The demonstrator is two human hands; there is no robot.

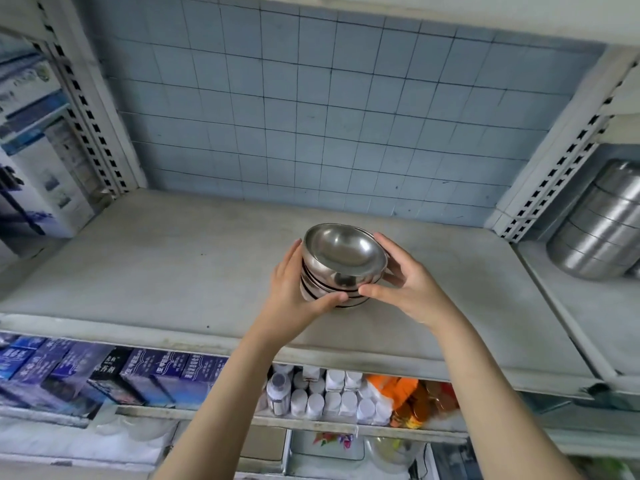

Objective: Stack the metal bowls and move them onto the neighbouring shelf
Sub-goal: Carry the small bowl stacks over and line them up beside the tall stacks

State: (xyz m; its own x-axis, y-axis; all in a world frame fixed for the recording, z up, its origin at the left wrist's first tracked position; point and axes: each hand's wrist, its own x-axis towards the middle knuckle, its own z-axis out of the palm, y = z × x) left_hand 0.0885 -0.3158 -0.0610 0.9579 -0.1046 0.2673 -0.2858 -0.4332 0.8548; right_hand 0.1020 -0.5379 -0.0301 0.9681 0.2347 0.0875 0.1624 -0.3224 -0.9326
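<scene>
Bowls: a nested stack of shiny round stainless-steel bowls (341, 268) is gripped from both sides, just right of frame centre, over the middle of a bare grey-white metal shelf board (145, 265). Several rims are seen, the exact count cannot be told. The top bowl is tilted, its opening turned toward 12 o'clock. Whether the stack base touches the board cannot be told.

The left hand (294, 289) is curled around the stack's 9 o'clock side, palm against the walls, thumb pressed to the lower bowls at 6 o'clock. The right hand (408, 282) is clamped on the 3 o'clock side, fingers wrapped behind the rim, thumb meeting the lower bowls next to the left thumb.

A pale blue square-tiled back wall (311, 109) is seen at 12 o'clock. A stack of large steel pots (602, 223) lies on the neighbouring shelf at 3 o'clock, past a slotted white upright (561, 168).

On the shelf below, dark blue cartons (104, 372) with white print are seen at 8 o'clock; the characters are too blurred to be read. White-capped bottles (322, 393) are seen at 6 o'clock, orange packets (412, 396) just beside them. Blue-and-white boxes (31, 133) stand at 9 o'clock, print unreadable.
</scene>
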